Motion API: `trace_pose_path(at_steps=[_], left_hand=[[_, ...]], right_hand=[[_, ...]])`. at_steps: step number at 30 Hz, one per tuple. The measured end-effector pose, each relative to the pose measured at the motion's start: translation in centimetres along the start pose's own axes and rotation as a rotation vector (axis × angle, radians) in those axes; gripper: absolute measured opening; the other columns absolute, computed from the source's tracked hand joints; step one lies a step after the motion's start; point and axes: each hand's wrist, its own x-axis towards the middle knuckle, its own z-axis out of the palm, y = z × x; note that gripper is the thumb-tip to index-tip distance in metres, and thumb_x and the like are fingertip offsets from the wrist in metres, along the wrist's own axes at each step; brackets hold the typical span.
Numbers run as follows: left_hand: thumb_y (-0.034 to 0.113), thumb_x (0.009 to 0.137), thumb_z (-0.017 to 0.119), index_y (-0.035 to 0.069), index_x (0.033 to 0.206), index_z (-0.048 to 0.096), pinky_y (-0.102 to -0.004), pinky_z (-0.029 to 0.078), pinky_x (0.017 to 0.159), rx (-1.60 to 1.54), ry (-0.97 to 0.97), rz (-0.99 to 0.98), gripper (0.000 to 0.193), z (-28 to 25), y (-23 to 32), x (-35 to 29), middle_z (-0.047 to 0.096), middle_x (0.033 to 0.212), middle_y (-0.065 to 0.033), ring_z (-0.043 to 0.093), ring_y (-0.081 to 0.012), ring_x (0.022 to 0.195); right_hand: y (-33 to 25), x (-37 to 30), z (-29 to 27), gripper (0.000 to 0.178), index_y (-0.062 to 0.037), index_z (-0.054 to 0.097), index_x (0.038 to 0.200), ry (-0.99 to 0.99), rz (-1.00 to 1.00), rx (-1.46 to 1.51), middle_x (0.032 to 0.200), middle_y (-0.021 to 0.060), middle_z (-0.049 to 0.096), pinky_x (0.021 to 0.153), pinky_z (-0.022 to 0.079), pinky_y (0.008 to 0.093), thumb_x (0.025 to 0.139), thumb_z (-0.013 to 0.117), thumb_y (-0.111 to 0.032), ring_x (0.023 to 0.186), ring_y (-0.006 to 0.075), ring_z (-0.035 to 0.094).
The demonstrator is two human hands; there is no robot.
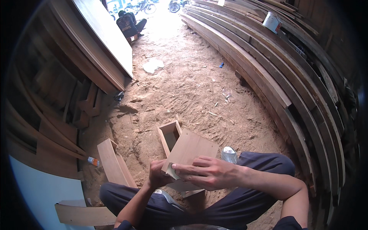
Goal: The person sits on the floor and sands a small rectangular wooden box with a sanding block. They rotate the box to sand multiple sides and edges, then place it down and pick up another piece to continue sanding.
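Between my knees I hold a small wooden box (193, 147), tilted, with a broad flat face turned up. My left hand (156, 174) is closed round its left edge, the fingertips partly hidden behind the wood. My right hand (211, 172) lies across the near edge, its fingers pinching a pale folded sheet (171, 171) that looks like sandpaper against the corner. Just beyond stands an open wooden drawer box (165, 140), partly covered by the held one. Below my hands shows another wooden piece (191, 192), mostly hidden.
More wooden boxes (111, 163) and a curved-looking board (86, 215) lie to my left. Long stacked planks (253, 65) line the right side, with a white bucket (271, 23) on top. Panels (111, 34) lean at left. A person (128, 25) sits far off on the sawdust-covered ground (184, 88).
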Motion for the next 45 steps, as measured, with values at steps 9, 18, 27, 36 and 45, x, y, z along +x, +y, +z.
trace_pose_path(at_steps=[9,18,27,36,45], left_hand=[[0.040,0.071,0.099,0.000,0.106,0.077,-0.0409,0.061,0.070,-0.077,0.034,-0.103,0.058,0.4,0.6,-0.5,0.078,0.091,-0.0155,0.080,-0.0340,0.082],[0.043,0.072,0.098,-0.002,0.111,0.077,-0.0413,0.062,0.073,-0.080,0.076,-0.066,0.063,1.1,0.4,-0.6,0.078,0.093,-0.0156,0.081,-0.0336,0.084],[0.054,0.075,0.095,-0.003,0.109,0.077,-0.0405,0.063,0.072,-0.038,0.142,-0.057,0.068,0.5,0.3,-1.8,0.078,0.090,-0.0147,0.081,-0.0329,0.081],[0.048,0.076,0.097,-0.002,0.107,0.077,-0.0391,0.063,0.073,-0.164,0.103,-0.073,0.062,-0.2,0.6,-1.5,0.078,0.091,-0.0148,0.080,-0.0319,0.080],[0.043,0.077,0.097,0.001,0.101,0.078,-0.0371,0.061,0.067,-0.212,0.082,-0.091,0.052,-0.7,1.5,-0.9,0.075,0.085,-0.0122,0.079,-0.0286,0.076]], right_hand=[[2.2,1.2,-1.4,0.071,-0.0055,0.061,0.152,-0.121,-0.050,-0.009,0.159,0.0097,0.060,0.102,0.060,0.0370,0.084,0.079,-0.017,0.113,0.0215,0.071],[2.6,1.3,-1.6,0.069,-0.0072,0.068,0.144,-0.059,0.203,0.039,0.146,0.0111,0.071,0.103,0.064,0.0394,0.077,0.084,-0.004,0.110,0.0276,0.074],[0.6,1.1,-1.6,0.070,0.0002,0.063,0.147,-0.125,0.116,-0.038,0.145,0.0160,0.072,0.097,0.064,0.0382,0.080,0.082,-0.008,0.107,0.0227,0.077],[2.5,2.9,-2.4,0.063,-0.0001,0.069,0.142,-0.213,0.238,-0.238,0.140,0.0190,0.075,0.088,0.061,0.0320,0.080,0.081,-0.009,0.080,0.0164,0.072],[4.4,3.2,-2.1,0.057,-0.0032,0.069,0.141,-0.218,0.353,-0.372,0.132,0.0138,0.079,0.082,0.063,0.0344,0.085,0.078,-0.010,0.085,0.0205,0.073]])
